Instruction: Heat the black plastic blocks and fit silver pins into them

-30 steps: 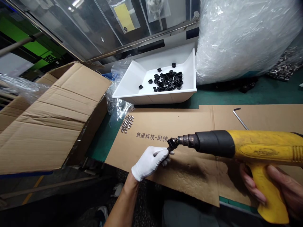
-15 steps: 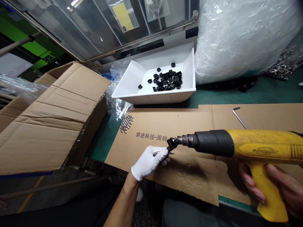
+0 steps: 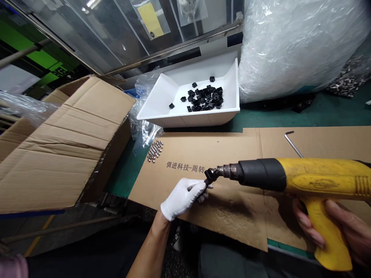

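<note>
At the left side stands an open cardboard box [image 3: 58, 146] with its flaps folded out, and clear plastic film [image 3: 145, 127] lies beside its corner. On the green desk [image 3: 127, 173] lies a cardboard sheet [image 3: 232, 148], and near its top-left corner there is a small group of steel balls [image 3: 155, 150]. Behind the sheet is a white plastic tray [image 3: 223, 116] with many black blocks [image 3: 204, 98] inside. In the middle, the left hand [image 3: 181, 199], in a white glove, has its grip closed on a small black part [image 3: 211, 175]. This part is held just at the mouth of a metal nozzle [image 3: 228, 172], but I cannot tell if they touch. The bare right hand [image 3: 348, 226] has its grip closed around the handle of a yellow heat gun [image 3: 315, 179], which points to the left over the sheet. Behind the gun, on the sheet, lies an L-shaped hex key [image 3: 291, 141]. At the far right, a big bag of clear plastic [image 3: 298, 50] stands behind the desk, and a heap of small metal parts [image 3: 349, 77] lies beside it.
</note>
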